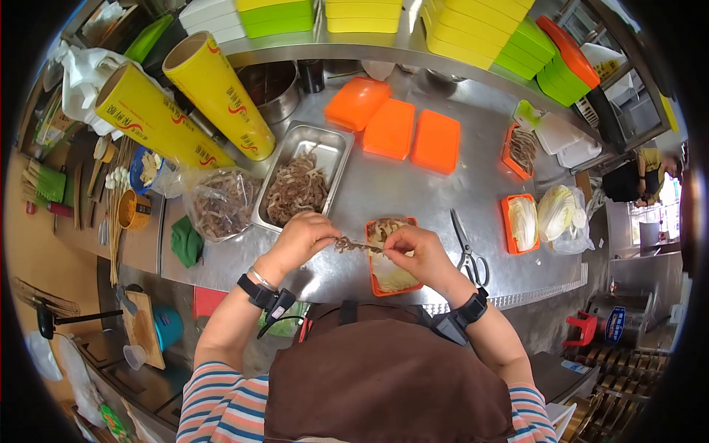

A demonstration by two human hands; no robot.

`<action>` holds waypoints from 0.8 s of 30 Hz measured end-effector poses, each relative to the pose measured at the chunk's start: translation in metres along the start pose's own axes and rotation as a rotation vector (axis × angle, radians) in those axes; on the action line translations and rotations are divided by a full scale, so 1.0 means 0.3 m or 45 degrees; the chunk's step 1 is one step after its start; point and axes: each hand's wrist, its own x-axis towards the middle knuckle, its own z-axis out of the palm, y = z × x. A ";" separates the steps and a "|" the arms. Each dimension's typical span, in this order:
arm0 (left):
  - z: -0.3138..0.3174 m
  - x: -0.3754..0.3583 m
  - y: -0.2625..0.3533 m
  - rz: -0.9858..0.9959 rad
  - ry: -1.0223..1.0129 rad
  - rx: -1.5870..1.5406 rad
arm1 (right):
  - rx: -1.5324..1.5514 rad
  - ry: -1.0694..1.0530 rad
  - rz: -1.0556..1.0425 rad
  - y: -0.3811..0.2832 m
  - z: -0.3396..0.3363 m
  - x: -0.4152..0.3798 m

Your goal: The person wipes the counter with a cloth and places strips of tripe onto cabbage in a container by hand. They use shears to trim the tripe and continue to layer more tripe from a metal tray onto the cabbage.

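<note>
Between my two hands a brownish strip of food [358, 244] is stretched level. The fingers of my left hand [304, 238] pinch one end, close to the near edge of the steel pan [342, 159]. My right hand [413, 249] pinches the other end above an orange tray [374, 284], which holds pale cabbage leaves [395, 274] and some brown strips. More brown strips [299, 184] fill part of the steel pan. A clear plastic bag of similar strips [221, 203] lies left of the pan.
Black scissors [466, 251] lie right of the tray. Orange trays [436, 142] sit farther back; filled ones [522, 224] stand at the right beside bagged cabbage [561, 214]. Two yellow rolls [218, 96] stand left. A shelf [332, 48] crosses the back. A person [642, 177] is far right.
</note>
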 end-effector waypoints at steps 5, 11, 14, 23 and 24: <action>-0.017 0.006 0.171 -0.302 0.044 -0.329 | 0.060 0.068 0.103 -0.024 -0.093 -0.088; 0.065 0.008 0.241 -0.307 -0.118 -0.340 | 0.028 0.120 0.103 0.053 -0.151 -0.159; 0.079 0.019 0.242 -0.305 -0.069 -0.335 | 0.042 0.106 0.111 0.080 -0.156 -0.164; 0.257 0.069 0.169 -0.732 0.289 -0.826 | 0.458 0.239 0.285 0.297 -0.161 -0.042; 0.278 0.077 0.159 -0.776 0.378 -0.810 | 0.462 0.238 0.285 0.329 -0.150 -0.026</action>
